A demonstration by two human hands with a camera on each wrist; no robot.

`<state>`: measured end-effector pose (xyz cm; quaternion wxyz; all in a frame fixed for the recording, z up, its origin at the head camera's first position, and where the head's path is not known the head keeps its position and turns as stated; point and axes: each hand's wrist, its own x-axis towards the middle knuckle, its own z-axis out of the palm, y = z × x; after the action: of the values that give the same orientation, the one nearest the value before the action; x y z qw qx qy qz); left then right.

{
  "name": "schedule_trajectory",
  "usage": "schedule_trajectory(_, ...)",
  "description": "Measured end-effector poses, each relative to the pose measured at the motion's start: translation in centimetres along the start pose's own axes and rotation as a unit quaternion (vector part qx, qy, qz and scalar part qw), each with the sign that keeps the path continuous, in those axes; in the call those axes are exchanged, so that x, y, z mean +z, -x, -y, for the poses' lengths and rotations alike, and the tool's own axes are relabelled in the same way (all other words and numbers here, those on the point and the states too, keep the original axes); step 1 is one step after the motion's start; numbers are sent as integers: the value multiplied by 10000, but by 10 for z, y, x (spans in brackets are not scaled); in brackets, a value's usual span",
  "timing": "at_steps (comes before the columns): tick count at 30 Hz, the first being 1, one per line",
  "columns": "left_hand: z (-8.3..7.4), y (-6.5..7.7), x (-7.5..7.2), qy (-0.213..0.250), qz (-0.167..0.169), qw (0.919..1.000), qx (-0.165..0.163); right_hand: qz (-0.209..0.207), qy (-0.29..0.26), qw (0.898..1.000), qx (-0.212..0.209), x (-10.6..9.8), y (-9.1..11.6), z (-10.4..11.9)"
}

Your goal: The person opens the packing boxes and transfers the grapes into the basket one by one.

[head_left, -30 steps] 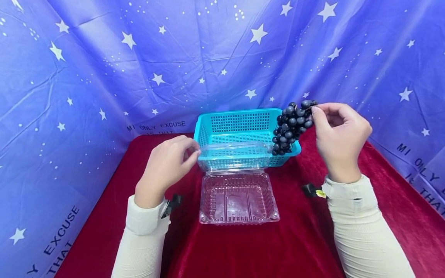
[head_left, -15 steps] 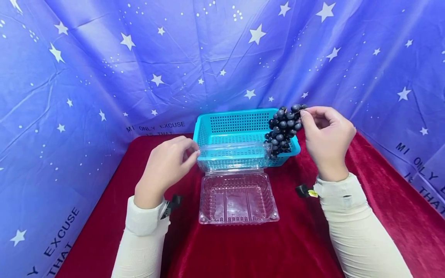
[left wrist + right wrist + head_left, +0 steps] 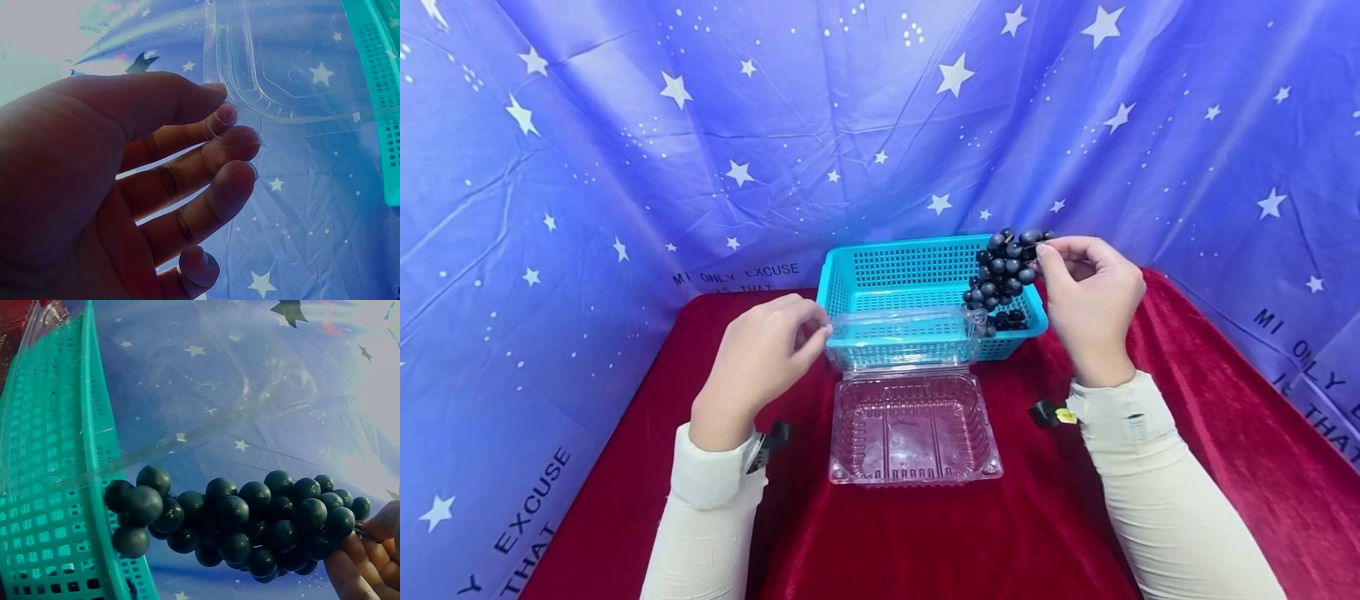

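Observation:
My left hand (image 3: 763,362) pinches a corner of the raised lid (image 3: 906,327) of a clear plastic clamshell box, thumb against fingers in the left wrist view. The box's ribbed bottom (image 3: 916,429) lies flat on the red cloth. My right hand (image 3: 1093,308) pinches the stem of a bunch of dark grapes (image 3: 1000,267), which hangs over the right end of a turquoise basket (image 3: 853,287). In the right wrist view, the grapes (image 3: 250,519) spread from the fingertips toward the basket's mesh wall (image 3: 50,537). Whether the lowest grapes touch the basket I cannot tell.
The basket stands behind the clamshell, and the upright lid overlaps its front wall. Red velvet cloth (image 3: 962,542) covers the table. Blue curtain with white stars (image 3: 880,125) closes in the back and both sides.
My right hand has moved left and slightly down, bringing the grapes farther over the basket. The left hand and the clamshell have stayed in place.

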<state>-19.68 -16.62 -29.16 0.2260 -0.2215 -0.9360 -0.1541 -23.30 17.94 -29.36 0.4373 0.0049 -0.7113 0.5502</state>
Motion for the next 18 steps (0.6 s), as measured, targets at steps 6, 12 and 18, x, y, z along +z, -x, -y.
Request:
schedule_trajectory(6,0,1,0,-10,-1,10000,-24,369,437,9982,-197,4,-1,-18)
schedule_trajectory(12,-1,1,-1,8,13,10000,-25,583,652,9947,-533,7,-1,-34)
schedule_trajectory(18,-1,0,-1,-2,23,10000,-11,761,742,9914,-769,9,2,-39)
